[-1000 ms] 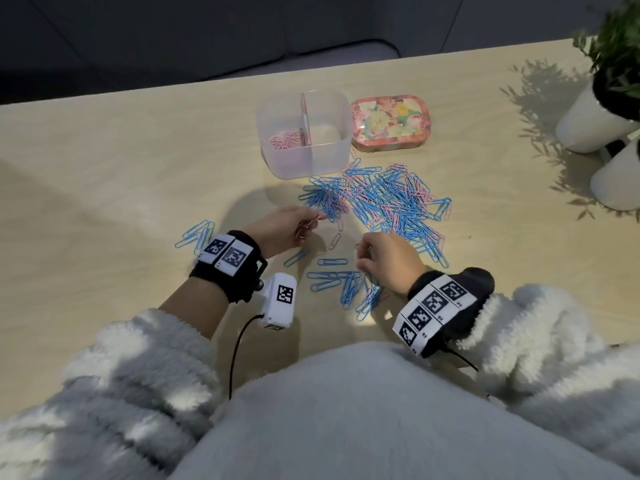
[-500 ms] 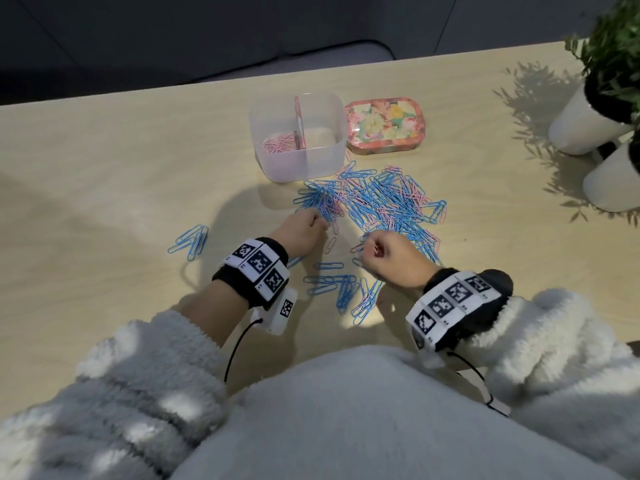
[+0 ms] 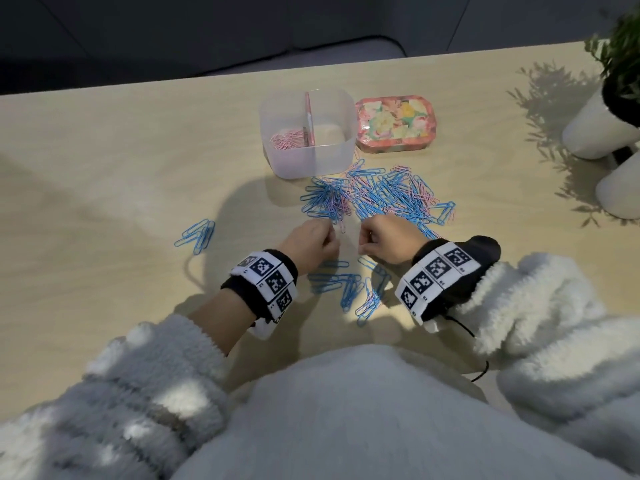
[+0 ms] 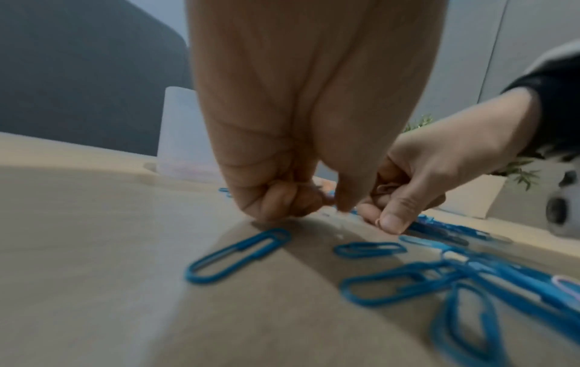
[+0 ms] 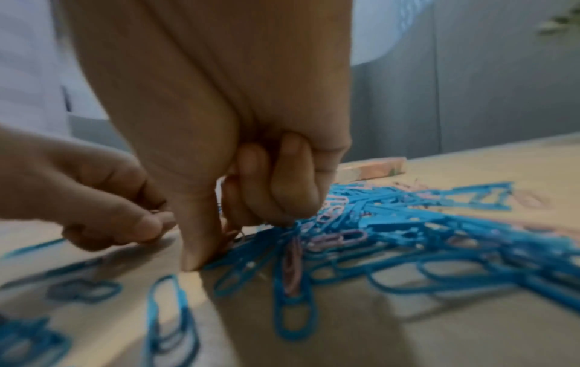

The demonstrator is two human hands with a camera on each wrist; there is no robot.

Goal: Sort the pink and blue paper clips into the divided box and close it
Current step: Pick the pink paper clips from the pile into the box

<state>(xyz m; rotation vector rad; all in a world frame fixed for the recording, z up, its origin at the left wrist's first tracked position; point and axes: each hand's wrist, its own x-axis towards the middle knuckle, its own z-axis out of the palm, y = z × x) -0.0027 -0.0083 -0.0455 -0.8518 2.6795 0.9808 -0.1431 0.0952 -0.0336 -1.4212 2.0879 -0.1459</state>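
Observation:
A clear divided box (image 3: 308, 157) stands open at the back, with pink clips (image 3: 285, 138) in its left compartment; the right one looks bare. Its floral lid (image 3: 396, 123) lies to its right. A mixed pile of blue and pink clips (image 3: 384, 197) spreads in front of the box. My left hand (image 3: 323, 239) is at the pile's near edge, fingers curled, pinching a pink clip (image 3: 343, 227). My right hand (image 3: 372, 240) is close beside it, curled around a few pink clips (image 5: 230, 236). In the left wrist view, my left hand (image 4: 326, 206) has its fingertips on the table.
Loose blue clips (image 3: 346, 289) lie between my wrists, and a small bunch of blue clips (image 3: 197, 235) lies apart on the left. Two white plant pots (image 3: 595, 133) stand at the right edge. The wooden table (image 3: 121, 168) extends to the left.
Both hands have drawn together at the near edge of the pile. The left hand moved right, and the right hand moved forward and left.

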